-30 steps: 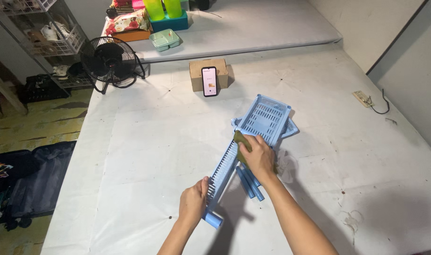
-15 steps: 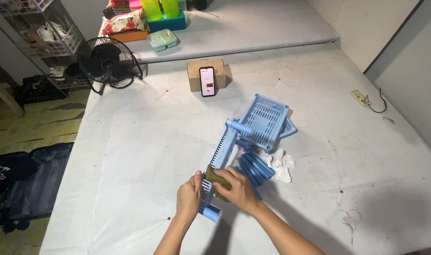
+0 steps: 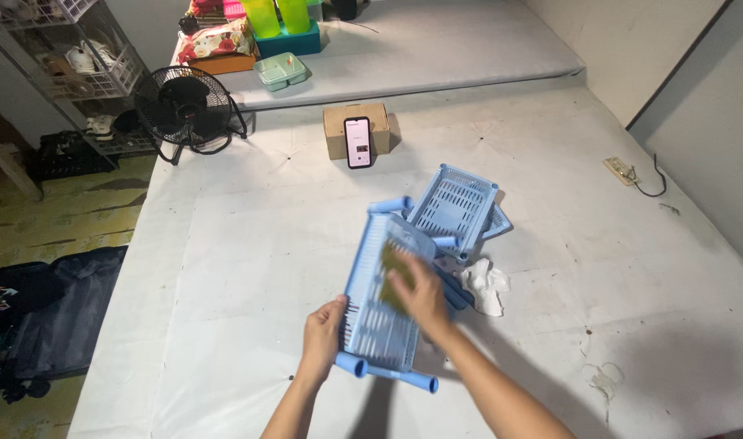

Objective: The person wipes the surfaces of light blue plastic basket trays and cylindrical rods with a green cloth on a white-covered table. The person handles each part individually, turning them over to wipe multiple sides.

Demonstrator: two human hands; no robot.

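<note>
**Two hands on a blue slatted tray at a white table**

The left hand [image 3: 326, 329] is closed on the near left edge of a light blue plastic tray [image 3: 370, 313], fingers curled over its rim. The tray has a slatted floor and short round pegs at its corners; it is tilted, its near end raised toward the camera and its far end pointing away. The right hand [image 3: 421, 294] lies palm-down on the slatted floor of the tray and presses a green cloth [image 3: 393, 268] against it; the fingers are bent over the cloth, which shows mostly beyond the fingertips. The picture is blurred at this hand, so the finer detail of the grip cannot be told.

Just beyond the held tray, a second blue tray [image 3: 455, 206] of the same kind rests on the table [image 3: 249, 228], stacked over another blue piece. Several loose blue tubes [image 3: 457, 291] lie beside the right wrist, and a crumpled white rag [image 3: 487, 284] lies just right of them.

Farther back, a phone [image 3: 357, 142] stands leaning against a small cardboard box [image 3: 355, 128]. A black fan [image 3: 186, 106] stands at the table's far left corner. A white power strip [image 3: 623, 170] lies near the right edge.
</note>
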